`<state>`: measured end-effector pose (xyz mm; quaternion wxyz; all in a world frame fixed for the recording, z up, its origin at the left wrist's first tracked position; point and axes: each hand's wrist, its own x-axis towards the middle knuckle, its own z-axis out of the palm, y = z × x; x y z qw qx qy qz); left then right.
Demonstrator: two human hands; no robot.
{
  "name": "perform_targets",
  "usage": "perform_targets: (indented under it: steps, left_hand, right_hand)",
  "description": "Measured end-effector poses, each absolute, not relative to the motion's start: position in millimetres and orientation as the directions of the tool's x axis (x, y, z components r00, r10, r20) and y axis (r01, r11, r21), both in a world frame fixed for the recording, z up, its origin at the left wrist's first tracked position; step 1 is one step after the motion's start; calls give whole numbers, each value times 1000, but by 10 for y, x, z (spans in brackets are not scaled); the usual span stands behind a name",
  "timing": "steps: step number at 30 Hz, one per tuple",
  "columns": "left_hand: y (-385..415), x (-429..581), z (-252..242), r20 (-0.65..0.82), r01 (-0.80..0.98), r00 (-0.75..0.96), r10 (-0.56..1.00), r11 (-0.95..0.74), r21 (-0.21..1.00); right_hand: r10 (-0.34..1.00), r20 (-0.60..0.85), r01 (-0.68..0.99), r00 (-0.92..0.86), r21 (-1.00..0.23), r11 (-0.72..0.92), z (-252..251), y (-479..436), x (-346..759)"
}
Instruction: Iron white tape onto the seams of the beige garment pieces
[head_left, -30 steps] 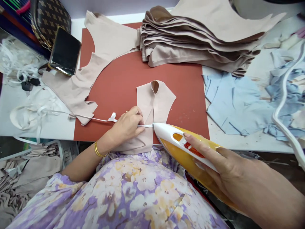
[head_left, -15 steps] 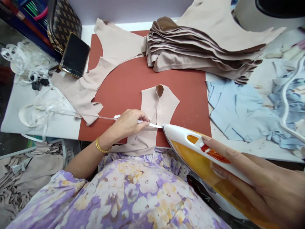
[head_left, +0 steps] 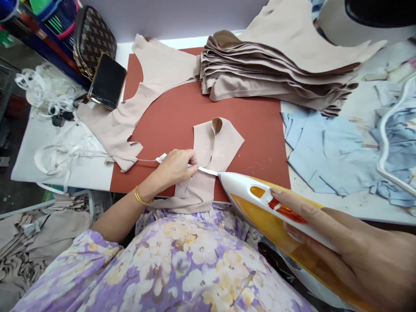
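Note:
My left hand (head_left: 175,166) pinches a narrow white tape (head_left: 205,170) and holds it across a small beige fabric piece (head_left: 212,149) lying on the red-brown pressing mat (head_left: 169,117). The tape trails left from my fingers toward a loose white heap. My right hand (head_left: 354,251) grips the handle of a yellow and white iron (head_left: 260,203), index finger stretched along its top. The iron's white tip touches the tape's right end at the fabric's edge. A gold bangle sits on my left wrist.
A tall stack of folded beige pieces (head_left: 276,69) fills the mat's back right. Another beige cut piece (head_left: 143,91) lies at the back left beside a black phone (head_left: 106,81) and a patterned bag (head_left: 92,41). Light blue scraps (head_left: 328,151) cover the right. White tape tangles (head_left: 55,125) lie left.
The iron's tip has shifted slightly right along the tape, then stayed there. My left hand keeps its pinch on the tape. The camera has tilted a little.

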<state>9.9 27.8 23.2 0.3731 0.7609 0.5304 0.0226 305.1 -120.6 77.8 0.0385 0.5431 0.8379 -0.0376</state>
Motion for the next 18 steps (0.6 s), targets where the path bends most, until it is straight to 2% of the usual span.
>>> perform_targets:
  steps: [4,9,13,18]
  left_hand:
    - [302,85,256,-368,796,442,818,-169,581]
    - [346,89,216,-423,746,516,745,-148,649]
    - [344,109,150,-416,757,483,770,-129,641]
    - [339,119,142,-415,717,516,750,-113,688]
  right_hand:
    - [895,-123,899,-429,38,436,742,-1203,3054]
    - [894,-150,905,-422,-13,425,728,-1214,3097]
    - [894,-152,906,-421,-19,423,768,-1208,3073]
    - [892,-150,903,-427,-26,428,803,-1199,3036]
